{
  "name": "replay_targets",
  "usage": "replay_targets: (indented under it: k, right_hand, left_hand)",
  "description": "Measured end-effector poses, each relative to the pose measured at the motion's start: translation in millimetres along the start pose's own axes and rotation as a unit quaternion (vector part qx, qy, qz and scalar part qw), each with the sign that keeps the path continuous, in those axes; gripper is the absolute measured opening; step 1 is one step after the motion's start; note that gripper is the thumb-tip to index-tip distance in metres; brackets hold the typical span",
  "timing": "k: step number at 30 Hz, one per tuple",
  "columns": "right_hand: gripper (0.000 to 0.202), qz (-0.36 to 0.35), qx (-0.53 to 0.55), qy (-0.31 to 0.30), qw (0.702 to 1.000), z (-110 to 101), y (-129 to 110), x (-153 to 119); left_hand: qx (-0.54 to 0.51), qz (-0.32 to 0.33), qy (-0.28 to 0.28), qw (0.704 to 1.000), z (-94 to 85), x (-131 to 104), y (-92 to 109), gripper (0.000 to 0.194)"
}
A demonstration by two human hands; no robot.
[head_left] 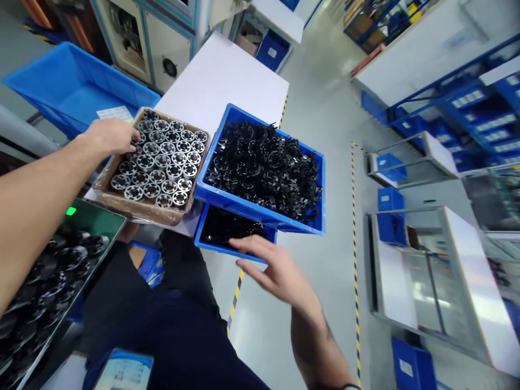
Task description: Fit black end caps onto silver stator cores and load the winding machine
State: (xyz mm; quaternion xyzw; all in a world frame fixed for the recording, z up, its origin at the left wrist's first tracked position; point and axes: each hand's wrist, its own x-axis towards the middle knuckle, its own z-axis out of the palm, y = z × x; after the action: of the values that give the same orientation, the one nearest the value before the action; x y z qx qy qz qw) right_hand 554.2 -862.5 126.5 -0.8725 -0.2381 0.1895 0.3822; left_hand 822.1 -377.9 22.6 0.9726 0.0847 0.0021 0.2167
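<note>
My left hand (pixel 111 135) reaches over the left side of a cardboard box (pixel 162 214), its fingers bent and closed at a silver metal ring in the left rows. Much of that ring is hidden by the fingers. Silver metal rings (pixel 162 161) with notched inner edges stand packed in rows in the box. My right hand (pixel 276 268) is empty, fingers stretched and thumb apart, over the near edge of a small blue bin (pixel 227 251) with dark parts inside. Above that bin, a larger blue bin (pixel 260 208) is heaped with black plastic parts (pixel 264 168).
A white table (pixel 227 76) carries the box. An empty-looking blue tub (pixel 77 81) stands at the left. A green-walled tray (pixel 116 222) of dark metal rings lies at lower left. Wheeled carts (pixel 426 271) and shelving stand at right, beyond striped floor tape (pixel 355 244).
</note>
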Motion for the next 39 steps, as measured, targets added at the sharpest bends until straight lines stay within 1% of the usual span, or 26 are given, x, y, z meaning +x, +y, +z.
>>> replay_targets:
  k: [2,3,4,5,6,7,8,9,10,11,12,13,15,17,19,21,22,24,26,28,30,32,33,36,37,39]
  right_hand:
    - [0.035,0.002,-0.075,0.061,0.995,-27,-3,23]
    - [0.032,0.001,-0.119,0.089,0.989,-38,-4,37]
    - [0.030,0.000,-0.164,0.113,0.980,-48,-4,53]
    - [0.031,-0.005,-0.210,0.128,0.969,-57,-3,70]
    - [0.033,-0.010,-0.255,0.130,0.958,-65,-1,87]
    - [0.038,-0.014,-0.300,0.119,0.946,-71,1,103]
    - [0.046,-0.013,-0.343,0.094,0.934,-76,5,118]
    - [0.056,-0.009,-0.383,0.060,0.922,-80,8,131]
    - [0.065,0.000,-0.419,0.023,0.908,-83,11,142]
    - [0.071,0.012,-0.448,-0.012,0.894,-85,14,151]
    - [0.075,0.023,-0.470,-0.040,0.881,-87,16,158]
    - [0.076,0.031,-0.484,-0.059,0.872,-88,17,163]
    - [0.073,0.037,-0.492,-0.071,0.867,-89,18,167]
    - [0.072,0.035,-0.482,-0.066,0.873,-90,19,165]
    - [0.076,0.037,-0.468,-0.057,0.881,-87,19,159]
    - [0.082,0.042,-0.455,-0.045,0.888,-83,19,154]
    - [0.083,0.045,-0.450,-0.037,0.891,-80,20,152]
    - [0.082,0.049,-0.443,-0.019,0.895,-75,21,151]
    - [0.071,0.053,-0.437,-0.001,0.898,-72,21,153]
    - [0.058,0.060,-0.435,0.020,0.898,-68,22,159]
    - [0.048,0.071,-0.434,0.040,0.897,-65,23,165]
    - [0.040,0.080,-0.435,0.056,0.895,-63,24,171]
    - [0.040,0.082,-0.434,0.063,0.895,-63,25,173]
    - [0.059,0.089,-0.428,0.092,0.895,-63,27,175]
    - [0.061,0.093,-0.427,0.098,0.894,-63,29,175]
    - [0.050,0.102,-0.427,0.100,0.893,-64,32,175]
  left_hand:
    - [0.039,-0.022,-0.031,0.999,-9.4,-10,4,0.028]
    - [0.061,-0.030,-0.046,0.997,-16.9,-19,6,0.030]
    - [0.075,-0.030,-0.042,0.996,-25.8,-30,9,0.036]
    - [0.079,-0.027,-0.025,0.996,-35.5,-44,12,0.044]
    - [0.072,-0.023,0.000,0.997,-45.3,-60,16,0.052]
    - [0.044,-0.020,0.040,0.998,-54.3,-79,21,0.058]
    - [-0.007,-0.026,0.080,0.996,-62.0,-100,26,0.066]
    - [-0.081,-0.039,0.111,0.990,-67.8,-124,31,0.075]
    - [-0.173,-0.067,0.121,0.975,-71.3,-149,37,0.079]
    - [-0.273,-0.094,0.103,0.952,-72.2,-176,41,0.077]
    - [-0.368,-0.131,0.079,0.917,-70.6,-204,45,0.070]
    - [-0.444,-0.163,0.024,0.881,-66.6,-233,47,0.063]
    - [-0.518,-0.248,-0.043,0.817,-52.6,-290,46,0.055]
    - [-0.563,-0.304,-0.096,0.762,-33.6,-345,40,0.046]
    - [-0.595,-0.331,-0.145,0.718,-13.5,-392,32,0.037]
    - [-0.608,-0.358,-0.169,0.688,3.9,-430,26,0.028]
    - [-0.613,-0.370,-0.174,0.676,10.7,-445,24,0.025]
    - [-0.627,-0.381,-0.178,0.656,19.7,-467,24,0.021]
    - [-0.642,-0.375,-0.171,0.647,22.4,-480,28,0.019]
    - [-0.649,-0.360,-0.165,0.650,20.6,-485,34,0.023]
    - [-0.649,-0.343,-0.167,0.658,16.7,-485,42,0.030]
    - [-0.650,-0.326,-0.172,0.665,13.0,-483,48,0.033]
    - [-0.652,-0.317,-0.174,0.667,11.7,-482,50,0.033]
    - [-0.656,-0.298,-0.183,0.669,10.1,-481,53,0.030]
    - [-0.656,-0.295,-0.188,0.669,10.4,-482,53,0.030]
    - [-0.653,-0.293,-0.196,0.670,11.8,-483,52,0.030]
